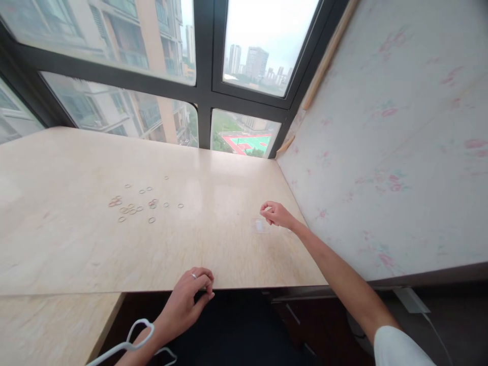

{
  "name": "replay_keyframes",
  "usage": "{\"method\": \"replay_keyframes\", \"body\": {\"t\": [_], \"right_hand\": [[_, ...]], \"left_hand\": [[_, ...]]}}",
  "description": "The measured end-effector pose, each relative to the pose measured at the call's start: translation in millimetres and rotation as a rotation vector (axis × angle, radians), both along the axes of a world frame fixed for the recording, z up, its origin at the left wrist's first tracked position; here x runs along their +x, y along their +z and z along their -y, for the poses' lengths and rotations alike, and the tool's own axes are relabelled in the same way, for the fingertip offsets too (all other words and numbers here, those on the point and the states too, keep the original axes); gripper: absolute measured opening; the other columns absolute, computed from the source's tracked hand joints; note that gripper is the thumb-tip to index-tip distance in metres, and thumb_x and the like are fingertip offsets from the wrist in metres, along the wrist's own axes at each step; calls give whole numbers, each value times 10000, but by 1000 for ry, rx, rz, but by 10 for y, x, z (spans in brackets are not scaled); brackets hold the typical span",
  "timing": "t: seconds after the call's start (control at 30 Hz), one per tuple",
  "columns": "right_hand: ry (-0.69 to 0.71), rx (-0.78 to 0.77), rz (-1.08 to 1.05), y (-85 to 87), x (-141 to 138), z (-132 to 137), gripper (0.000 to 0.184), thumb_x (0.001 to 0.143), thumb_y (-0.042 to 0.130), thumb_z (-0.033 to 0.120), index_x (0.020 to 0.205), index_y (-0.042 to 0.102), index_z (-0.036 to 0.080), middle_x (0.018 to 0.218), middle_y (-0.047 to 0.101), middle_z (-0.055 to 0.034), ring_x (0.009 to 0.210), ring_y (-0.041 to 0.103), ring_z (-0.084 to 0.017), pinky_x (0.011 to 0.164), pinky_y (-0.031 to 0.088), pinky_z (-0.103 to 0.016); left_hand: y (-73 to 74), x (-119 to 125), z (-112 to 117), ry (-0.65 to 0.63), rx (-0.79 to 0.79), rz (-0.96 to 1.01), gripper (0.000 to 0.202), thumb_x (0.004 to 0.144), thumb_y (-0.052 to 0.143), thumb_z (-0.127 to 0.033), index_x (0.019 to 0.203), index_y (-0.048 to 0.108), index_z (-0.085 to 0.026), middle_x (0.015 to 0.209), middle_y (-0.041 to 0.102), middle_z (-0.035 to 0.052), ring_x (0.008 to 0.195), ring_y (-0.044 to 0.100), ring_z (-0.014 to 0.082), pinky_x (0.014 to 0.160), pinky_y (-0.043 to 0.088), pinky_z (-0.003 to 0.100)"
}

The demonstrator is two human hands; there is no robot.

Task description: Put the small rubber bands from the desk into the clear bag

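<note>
My right hand (pixel 277 214) is over the right side of the pale stone-look ledge, thumb and index finger pinched together. Whatever the pinch may hold is too small to make out. Just below and left of those fingertips lies a small clear plastic case (pixel 260 226) with a whitish patch. My left hand (pixel 188 297), wearing a ring, is at the ledge's front edge with its fingers curled in toward the thumb; nothing shows in it. Farther off to the left, several small thin rings (pixel 131 208) lie scattered, some overlapping in clusters.
The ledge (pixel 213 229) runs back to a dark-framed window (pixel 205 101). A wall with flowered paper (pixel 362 168) bounds it on the right. A white loop of cord or strap (pixel 141 335) is by my left wrist. Below the front edge there is a dark space.
</note>
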State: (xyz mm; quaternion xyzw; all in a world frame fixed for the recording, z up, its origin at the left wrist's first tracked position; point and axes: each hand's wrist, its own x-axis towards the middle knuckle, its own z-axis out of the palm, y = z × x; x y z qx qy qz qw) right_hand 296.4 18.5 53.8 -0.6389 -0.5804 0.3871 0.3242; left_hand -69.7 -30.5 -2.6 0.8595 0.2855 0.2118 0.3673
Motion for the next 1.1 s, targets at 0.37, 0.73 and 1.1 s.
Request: {"method": "replay_keyframes", "body": {"t": [0.37, 0.73, 1.1], "right_hand": [[-175, 145, -485, 85, -158, 162, 317, 798, 595, 521, 786, 504, 218, 545, 445, 65, 444, 367, -90, 455, 298, -233], [-296, 201, -870, 26, -556, 476, 280, 835, 543, 488, 710, 451, 255, 591, 266, 50, 492, 265, -133, 466, 304, -263], [-95, -152, -1177, -611, -949, 842, 211, 673, 787, 237, 811, 629, 219, 691, 493, 35, 560, 436, -90, 535, 393, -232]], "left_hand": [[25, -8, 23, 3, -37, 18, 106, 831, 504, -124, 762, 535, -198, 983, 623, 49, 937, 560, 201, 840, 440, 347], [106, 39, 12, 110, -236, 88, 77, 860, 505, -191, 784, 518, -197, 1009, 635, 69, 932, 585, 195, 831, 473, 349], [291, 130, -136, 711, -485, 851, 308, 766, 710, -312, 721, 428, -194, 776, 651, 18, 721, 629, 146, 716, 515, 296]]}}
